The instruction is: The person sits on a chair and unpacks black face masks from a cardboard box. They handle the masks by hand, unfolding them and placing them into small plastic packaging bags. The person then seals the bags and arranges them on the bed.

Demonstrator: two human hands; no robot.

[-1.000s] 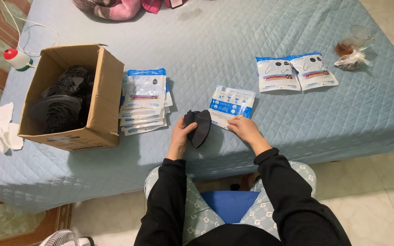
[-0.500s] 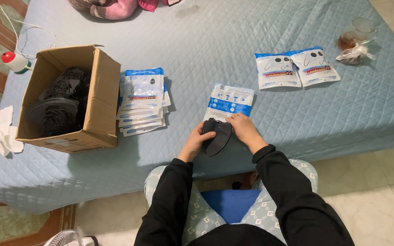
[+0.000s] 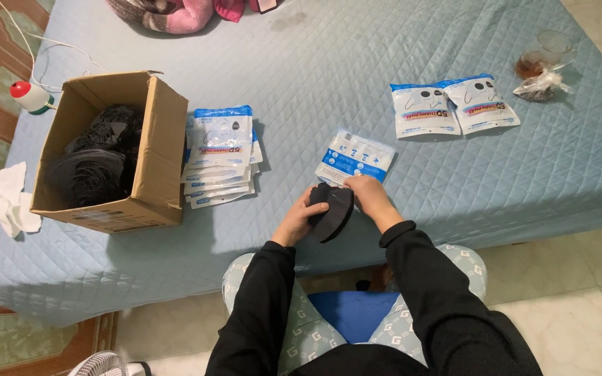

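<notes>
While both hands grasp the black masks (image 3: pixel 332 209), left hand (image 3: pixel 299 221) and right hand (image 3: pixel 372 198) fingers clench them, just before a white-and-blue pouch (image 3: pixel 354 157).

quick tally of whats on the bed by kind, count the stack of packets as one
black masks held in both hands, left hand and right hand: 1 bunch
cardboard box of black masks: 1
stack of blue-and-white packets: 1
single flat packets: 3
glass cup: 1
small clear bag: 1
total: 8
</notes>
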